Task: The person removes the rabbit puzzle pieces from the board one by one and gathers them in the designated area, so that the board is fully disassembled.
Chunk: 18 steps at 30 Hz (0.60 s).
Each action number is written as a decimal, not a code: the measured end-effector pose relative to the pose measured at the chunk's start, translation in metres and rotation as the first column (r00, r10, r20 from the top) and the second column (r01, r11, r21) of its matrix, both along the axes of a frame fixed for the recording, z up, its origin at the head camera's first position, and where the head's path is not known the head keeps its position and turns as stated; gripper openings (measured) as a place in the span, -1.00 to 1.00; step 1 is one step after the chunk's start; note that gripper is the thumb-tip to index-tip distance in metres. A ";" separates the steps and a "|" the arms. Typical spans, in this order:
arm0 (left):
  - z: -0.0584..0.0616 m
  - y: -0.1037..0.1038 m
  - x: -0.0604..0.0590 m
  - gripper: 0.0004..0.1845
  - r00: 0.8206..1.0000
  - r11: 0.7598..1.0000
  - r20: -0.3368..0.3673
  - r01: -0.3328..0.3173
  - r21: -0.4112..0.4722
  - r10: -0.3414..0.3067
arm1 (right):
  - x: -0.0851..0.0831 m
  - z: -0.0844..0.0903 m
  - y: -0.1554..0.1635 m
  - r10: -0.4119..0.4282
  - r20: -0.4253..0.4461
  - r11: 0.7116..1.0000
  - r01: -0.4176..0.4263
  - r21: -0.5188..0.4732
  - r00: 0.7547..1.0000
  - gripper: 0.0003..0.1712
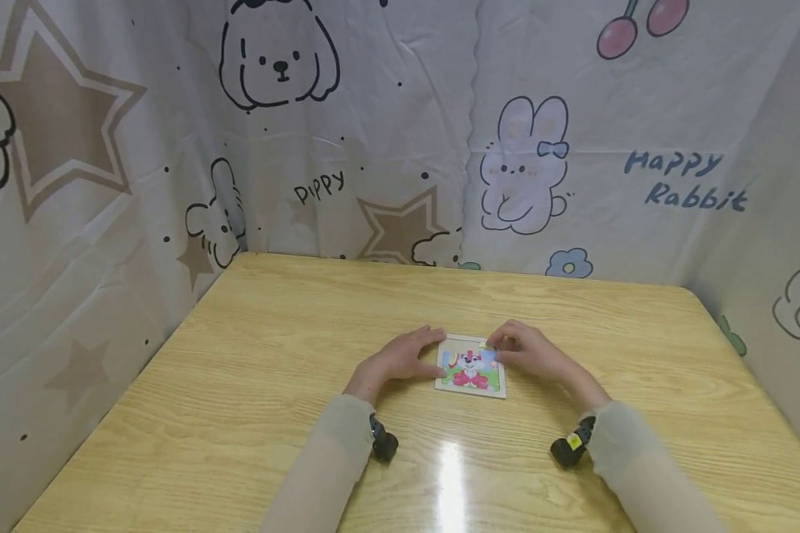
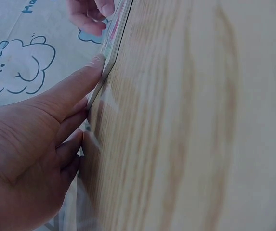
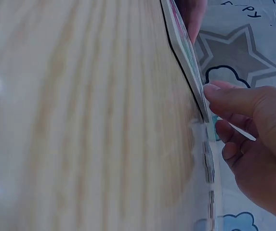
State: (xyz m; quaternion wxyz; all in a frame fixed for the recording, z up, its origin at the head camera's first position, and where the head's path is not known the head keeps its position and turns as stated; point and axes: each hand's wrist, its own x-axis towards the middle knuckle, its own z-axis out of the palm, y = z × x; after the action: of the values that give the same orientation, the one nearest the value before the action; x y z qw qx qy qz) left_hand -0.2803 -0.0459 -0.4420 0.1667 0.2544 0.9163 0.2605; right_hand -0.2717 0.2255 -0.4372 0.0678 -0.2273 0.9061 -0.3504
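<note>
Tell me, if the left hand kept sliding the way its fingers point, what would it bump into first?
The left hand points right, already touching the puzzle board. It would probably push that first; the right hand waits beyond.

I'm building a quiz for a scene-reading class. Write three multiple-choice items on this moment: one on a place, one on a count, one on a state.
1. Where does the puzzle board lie?
A. On the table, between the two hands
B. At the table's far left corner
C. Propped against the cloth wall

2. How many hands touch the board?
A. None
B. One
C. Two

3. How does the board sit?
A. Lifted clear off the table
B. Flat on the table
C. Standing on its edge

Answers:
1 A: the head view shows it on the wood between the left hand and the right hand.
2 C: the left fingers lie straight against its left edge, and the right hand's fingertips pinch at its upper right corner.
3 B: both wrist views show it lying against the tabletop.
</note>
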 end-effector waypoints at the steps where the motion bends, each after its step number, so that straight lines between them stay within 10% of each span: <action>1: 0.000 0.000 0.000 -0.23 1.000 1.000 0.002 -0.001 0.001 0.001 | 0.000 0.000 -0.002 0.005 0.005 1.000 -0.005 -0.001 1.000 -0.77; 18: 0.001 -0.001 0.000 -0.23 1.000 1.000 0.020 -0.010 0.012 0.010 | -0.007 0.003 -0.014 0.095 0.039 0.992 -0.098 0.079 0.995 -0.82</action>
State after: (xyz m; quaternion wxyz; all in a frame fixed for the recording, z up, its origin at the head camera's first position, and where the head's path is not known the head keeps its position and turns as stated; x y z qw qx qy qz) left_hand -0.2804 -0.0467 -0.4406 0.1730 0.2482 0.9142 0.2695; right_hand -0.2784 0.2116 -0.4341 0.1097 -0.2617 0.9061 -0.3137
